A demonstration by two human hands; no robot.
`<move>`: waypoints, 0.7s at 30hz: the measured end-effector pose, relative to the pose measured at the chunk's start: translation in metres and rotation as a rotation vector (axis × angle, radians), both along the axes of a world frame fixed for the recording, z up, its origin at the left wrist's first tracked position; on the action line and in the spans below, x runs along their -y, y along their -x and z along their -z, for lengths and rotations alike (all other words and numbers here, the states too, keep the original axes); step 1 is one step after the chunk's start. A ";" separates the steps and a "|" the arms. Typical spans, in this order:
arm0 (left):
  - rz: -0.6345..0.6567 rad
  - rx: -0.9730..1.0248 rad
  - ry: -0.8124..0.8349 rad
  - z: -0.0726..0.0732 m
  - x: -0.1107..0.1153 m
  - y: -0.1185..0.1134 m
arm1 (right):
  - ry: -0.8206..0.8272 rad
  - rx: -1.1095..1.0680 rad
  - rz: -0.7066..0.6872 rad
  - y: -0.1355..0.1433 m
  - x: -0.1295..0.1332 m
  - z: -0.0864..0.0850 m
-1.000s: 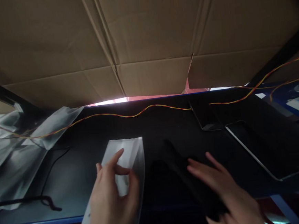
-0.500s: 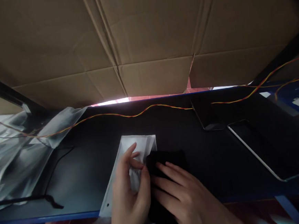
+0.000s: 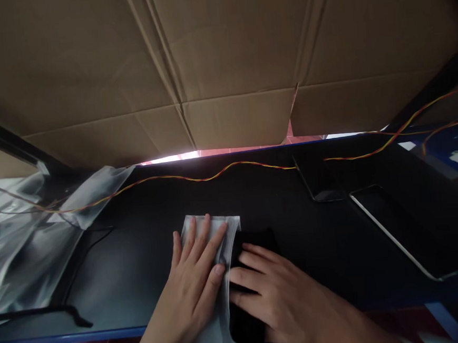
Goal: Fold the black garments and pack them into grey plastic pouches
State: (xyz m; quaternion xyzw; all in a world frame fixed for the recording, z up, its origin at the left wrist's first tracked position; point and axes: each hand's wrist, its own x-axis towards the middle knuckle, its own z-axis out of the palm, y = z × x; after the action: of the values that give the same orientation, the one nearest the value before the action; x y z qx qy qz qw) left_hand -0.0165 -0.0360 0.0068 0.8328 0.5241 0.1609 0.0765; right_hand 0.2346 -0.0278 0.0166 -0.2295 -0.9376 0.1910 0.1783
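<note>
My left hand (image 3: 198, 282) lies flat on a frosted plastic bag (image 3: 221, 328), its fingers spread toward the bag's far end. Beside the bag's right edge is a dark black item (image 3: 247, 323) that looks like folded cloth; its exact kind is hard to make out. Over this black item rests my right hand (image 3: 272, 295), fingers apart and slightly bent, the tips close to the bag's edge. The right thumb is hidden. Part of the black item lies under the right hand.
Clear plastic bags (image 3: 25, 256) pile up at the left, near a black cord (image 3: 76, 313). Two phones, one dark (image 3: 319, 180) and one silver-edged (image 3: 404, 237), lie on the black tabletop (image 3: 140, 247) at right. A red-yellow twisted wire (image 3: 166, 177) crosses the back before cardboard (image 3: 231, 50).
My left hand has gone from fingers curled in at the bag's edge to lying flat on the bag. The bag's right side now reaches over beside the black item. My right hand has shifted slightly.
</note>
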 end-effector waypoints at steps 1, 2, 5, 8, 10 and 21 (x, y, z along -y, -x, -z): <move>0.003 0.003 -0.001 0.000 0.001 0.000 | 0.027 -0.016 0.000 -0.001 0.001 0.002; 0.000 0.007 -0.004 0.000 0.002 -0.001 | 0.054 -0.026 0.017 -0.002 0.002 0.004; -0.017 0.025 -0.009 -0.002 0.005 -0.001 | 0.122 -0.013 0.125 -0.003 0.011 0.010; -0.018 0.046 0.005 -0.001 0.004 -0.001 | 0.105 0.014 0.199 -0.002 0.017 0.010; -0.021 0.051 0.018 -0.001 0.003 -0.003 | 0.090 0.026 0.216 0.000 0.016 0.005; 0.138 0.073 0.116 -0.026 0.016 -0.004 | -0.008 -0.016 -0.170 0.008 -0.005 -0.004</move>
State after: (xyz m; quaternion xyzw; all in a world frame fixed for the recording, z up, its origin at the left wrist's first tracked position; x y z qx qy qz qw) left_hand -0.0127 -0.0520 0.0327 0.8546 0.4710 0.1547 0.1545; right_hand 0.2269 -0.0230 0.0210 -0.1466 -0.9530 0.2034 0.1701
